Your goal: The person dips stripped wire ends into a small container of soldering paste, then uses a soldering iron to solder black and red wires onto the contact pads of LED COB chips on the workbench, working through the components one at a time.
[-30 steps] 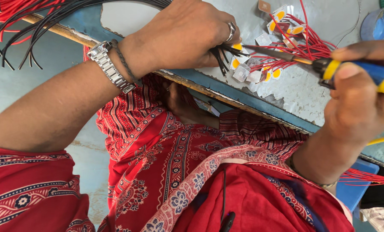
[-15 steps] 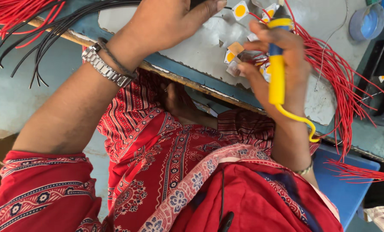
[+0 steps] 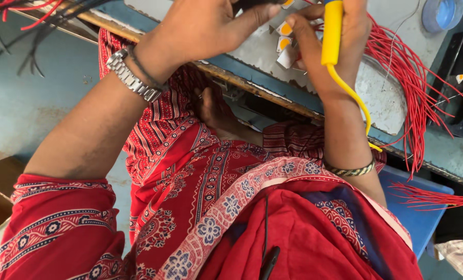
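Yellow-handled soldering tool point(image 3: 333, 31) up at the top of the view, standing nearly upright in the right hand point(image 3: 329, 49), fingers wrapped tight round the handle in a closed grip. Its yellow cord point(image 3: 353, 101) curls down past the wrist and across the forearm, where a braided bracelet point(image 3: 351, 169) sits. The tool's tip is cut off by the top edge, so I cannot tell what it touches.

Left hand point(image 3: 206, 27) is right beside it, thumb stretched out toward the right hand's fingers, grip curled over something dark at the frame edge; what it pinches is hidden. A metal wristwatch point(image 3: 132, 76) shows on that wrist.

Between and just under the two hands lie small white pieces with orange-yellow squares point(image 3: 284, 36), resting on the grey surface point(image 3: 381, 93). To the right, a thick bundle of red wires point(image 3: 412, 83) fans across that surface and hangs over its near edge. A roll of blue tape point(image 3: 441, 13) sits in the far right corner. Black wires point(image 3: 39, 31) trail off at upper left.
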The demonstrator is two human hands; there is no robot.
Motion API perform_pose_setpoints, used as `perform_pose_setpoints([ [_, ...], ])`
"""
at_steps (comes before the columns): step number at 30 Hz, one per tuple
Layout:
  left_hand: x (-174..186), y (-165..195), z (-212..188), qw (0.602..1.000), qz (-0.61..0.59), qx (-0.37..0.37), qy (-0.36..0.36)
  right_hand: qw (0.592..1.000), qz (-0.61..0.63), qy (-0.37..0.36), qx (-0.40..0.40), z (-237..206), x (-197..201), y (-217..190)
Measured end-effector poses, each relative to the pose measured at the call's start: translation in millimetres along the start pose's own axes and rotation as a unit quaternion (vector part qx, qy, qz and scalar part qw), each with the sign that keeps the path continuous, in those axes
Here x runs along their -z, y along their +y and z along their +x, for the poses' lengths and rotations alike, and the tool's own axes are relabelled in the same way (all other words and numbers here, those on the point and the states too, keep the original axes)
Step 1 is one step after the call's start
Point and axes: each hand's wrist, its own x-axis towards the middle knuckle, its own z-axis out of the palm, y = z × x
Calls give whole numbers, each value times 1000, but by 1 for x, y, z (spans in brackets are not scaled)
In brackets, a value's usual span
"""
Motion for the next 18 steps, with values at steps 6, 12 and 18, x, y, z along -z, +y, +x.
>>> perform_pose_setpoints([
  [6,-2,-8,-2,997,16,-66,-25,984,-90,-5,151,-3,0,1],
  [12,4,-13,2,990,39,-128,-51,993,-38,-23,107,-14,-1,3],
  [18,2,0,3,987,101,-109,-54,993,-53,-20,102,-17,-1,5],
])
